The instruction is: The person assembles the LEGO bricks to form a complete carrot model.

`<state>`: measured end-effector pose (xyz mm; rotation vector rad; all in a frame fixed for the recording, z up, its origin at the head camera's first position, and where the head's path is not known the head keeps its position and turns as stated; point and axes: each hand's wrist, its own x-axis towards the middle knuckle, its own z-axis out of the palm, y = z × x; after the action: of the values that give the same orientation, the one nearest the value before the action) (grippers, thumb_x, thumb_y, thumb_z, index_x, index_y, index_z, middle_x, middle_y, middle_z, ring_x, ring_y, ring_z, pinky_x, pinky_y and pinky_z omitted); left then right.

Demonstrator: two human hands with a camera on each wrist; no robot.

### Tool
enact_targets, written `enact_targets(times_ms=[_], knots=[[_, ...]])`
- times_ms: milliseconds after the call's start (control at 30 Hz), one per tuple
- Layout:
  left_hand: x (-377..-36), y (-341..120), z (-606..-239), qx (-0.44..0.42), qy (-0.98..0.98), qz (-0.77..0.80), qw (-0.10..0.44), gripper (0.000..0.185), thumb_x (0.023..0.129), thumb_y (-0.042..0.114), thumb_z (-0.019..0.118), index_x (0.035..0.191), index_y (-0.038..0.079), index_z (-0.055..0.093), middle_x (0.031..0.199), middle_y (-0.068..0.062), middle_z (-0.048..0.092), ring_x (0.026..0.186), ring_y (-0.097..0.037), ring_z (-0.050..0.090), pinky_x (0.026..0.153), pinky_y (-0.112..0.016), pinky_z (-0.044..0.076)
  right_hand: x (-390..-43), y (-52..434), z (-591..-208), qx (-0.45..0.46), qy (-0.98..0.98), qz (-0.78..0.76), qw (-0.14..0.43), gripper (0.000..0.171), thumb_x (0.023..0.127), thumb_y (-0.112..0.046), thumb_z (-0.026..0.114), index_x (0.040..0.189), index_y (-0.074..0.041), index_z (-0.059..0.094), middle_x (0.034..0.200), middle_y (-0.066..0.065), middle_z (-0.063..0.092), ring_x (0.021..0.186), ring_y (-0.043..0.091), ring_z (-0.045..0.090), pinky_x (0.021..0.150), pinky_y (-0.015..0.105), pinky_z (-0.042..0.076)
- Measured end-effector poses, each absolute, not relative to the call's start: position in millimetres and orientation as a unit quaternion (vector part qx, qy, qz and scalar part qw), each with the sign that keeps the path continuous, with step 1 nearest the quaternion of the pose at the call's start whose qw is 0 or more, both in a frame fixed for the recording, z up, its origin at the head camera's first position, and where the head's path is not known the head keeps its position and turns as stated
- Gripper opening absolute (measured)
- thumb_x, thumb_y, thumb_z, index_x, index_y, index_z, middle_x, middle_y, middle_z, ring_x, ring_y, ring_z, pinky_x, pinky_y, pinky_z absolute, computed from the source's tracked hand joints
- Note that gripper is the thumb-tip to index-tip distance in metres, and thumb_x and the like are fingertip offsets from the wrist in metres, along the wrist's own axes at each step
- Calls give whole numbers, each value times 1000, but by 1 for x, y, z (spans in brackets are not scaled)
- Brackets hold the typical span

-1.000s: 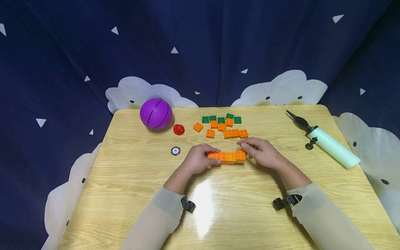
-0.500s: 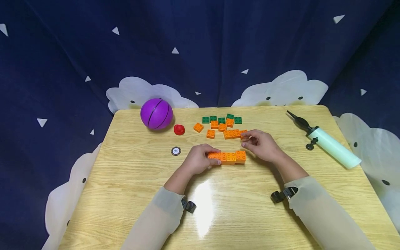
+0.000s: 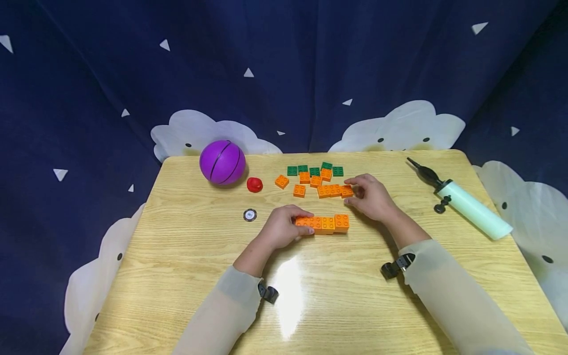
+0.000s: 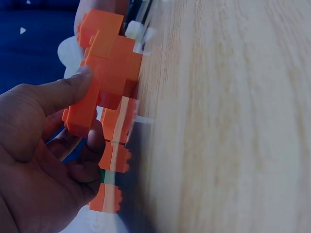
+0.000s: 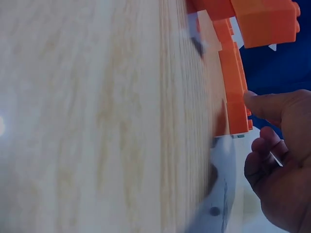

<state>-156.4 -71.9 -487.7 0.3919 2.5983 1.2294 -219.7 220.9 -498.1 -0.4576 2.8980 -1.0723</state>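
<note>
My left hand (image 3: 280, 227) grips the left end of a block joined from several orange toy bricks (image 3: 327, 225). In the left wrist view, the thumb presses one side of this orange block (image 4: 111, 63), and it appears raised off the table. My right hand (image 3: 372, 198) is at the right end of a short row of orange bricks (image 3: 329, 191). Its thumb and fingers straddle the end brick (image 3: 346, 191). From the right wrist, the thumb appears at the edge of that row (image 5: 234, 77); the other fingertips' contact is hidden.
Loose orange bricks (image 3: 299, 191) and green bricks (image 3: 292, 170) lie farther back on the wooden table (image 3: 186, 276). To the left are a purple ball (image 3: 223, 162), a small red cap (image 3: 255, 185) and a poker chip (image 3: 250, 215). A hand pump (image 3: 472, 207) lies at right.
My right hand has moved away from the joined block, back to the orange row, and its thumb and fingers have spread around the end brick. The left hand keeps its hold.
</note>
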Motion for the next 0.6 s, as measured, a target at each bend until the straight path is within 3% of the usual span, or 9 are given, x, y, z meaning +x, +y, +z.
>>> enact_targets(times_ms=[233,600], knots=[[-156,-72,-488,138,888,422,115,37,83,27,89,119,24,80,121,5,72,119,-19,62,108,-38,45,-229,220,-502,-151,933,-324,35,49,92,-13,80,138,-5,63,136,16,57,113,34,56,99,52,47],[-156,-72,-489,135,886,429,113,35,83,26,90,117,24,80,119,7,72,115,-17,62,105,-37,46,-234,217,-503,-139,943,-298,61,37,97,-11,73,133,-4,66,134,17,62,123,36,57,106,53,45]])
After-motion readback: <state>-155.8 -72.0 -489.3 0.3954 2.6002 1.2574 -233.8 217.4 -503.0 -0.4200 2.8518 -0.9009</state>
